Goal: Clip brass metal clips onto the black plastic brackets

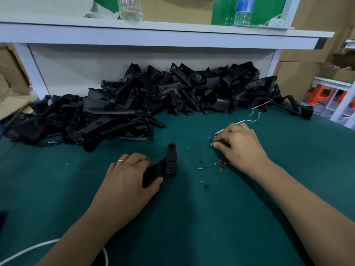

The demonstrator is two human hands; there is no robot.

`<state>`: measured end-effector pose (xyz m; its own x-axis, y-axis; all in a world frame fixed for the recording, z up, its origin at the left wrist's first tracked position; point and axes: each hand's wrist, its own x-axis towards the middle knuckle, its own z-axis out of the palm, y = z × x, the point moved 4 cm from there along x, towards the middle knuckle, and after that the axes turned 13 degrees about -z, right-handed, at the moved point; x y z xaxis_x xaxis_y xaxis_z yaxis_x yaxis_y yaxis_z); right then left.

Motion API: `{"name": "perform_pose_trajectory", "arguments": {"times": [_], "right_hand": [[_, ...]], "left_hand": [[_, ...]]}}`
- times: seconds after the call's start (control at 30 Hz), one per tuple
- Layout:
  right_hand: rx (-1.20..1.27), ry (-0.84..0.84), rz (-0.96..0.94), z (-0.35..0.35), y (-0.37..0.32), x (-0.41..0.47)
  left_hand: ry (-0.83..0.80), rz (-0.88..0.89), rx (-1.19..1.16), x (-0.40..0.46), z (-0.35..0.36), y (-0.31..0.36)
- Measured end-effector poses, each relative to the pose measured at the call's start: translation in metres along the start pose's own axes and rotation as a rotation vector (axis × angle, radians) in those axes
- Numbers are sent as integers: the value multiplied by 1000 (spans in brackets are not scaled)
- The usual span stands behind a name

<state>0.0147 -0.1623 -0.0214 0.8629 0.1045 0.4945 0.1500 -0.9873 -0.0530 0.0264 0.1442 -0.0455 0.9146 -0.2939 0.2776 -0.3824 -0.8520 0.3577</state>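
Over the green desk the left hand, a gold ring on one finger, curls its fingers and thumb round the curved end of a black plastic bracket, and the bracket's straight drilled arm points away from the person, lying on the desk. The right hand is down on a small scatter of brass clips, fingertips bent and pinching among them; one clip shows just at the fingertips, though whether it is lifted or only touched I cannot tell. More brass clips lie loose on the desk just beside the right wrist, with a few small dark scraps near them, between the two hands. Behind it all, a big heap of black brackets is piled against the white back panel, spreading from the left edge of the desk across to the right. A thin white string trails from the heap toward the right hand. Up on the white shelf stand two clear plastic bottles: the one on the left holds some clear liquid, and the one on the right wears a blue label; how full it is I cannot make out. Cardboard boxes stand to the right of the desk, and a white cable curves across the near left corner.
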Motion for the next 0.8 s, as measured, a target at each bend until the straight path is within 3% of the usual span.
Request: {"name": "perform_pose_trajectory", "arguments": {"times": [0.23,0.63,0.8], "right_hand": [[-37,-49,24,8,-4,3],[1,-34,-62,9,-10,0],[331,9,-178,1,-32,-3]], "left_hand": [[41,-30,-209,-5,-13,6],[54,-62,-272,-5,-14,0],[63,-61,-279,-5,-14,-2]]}}
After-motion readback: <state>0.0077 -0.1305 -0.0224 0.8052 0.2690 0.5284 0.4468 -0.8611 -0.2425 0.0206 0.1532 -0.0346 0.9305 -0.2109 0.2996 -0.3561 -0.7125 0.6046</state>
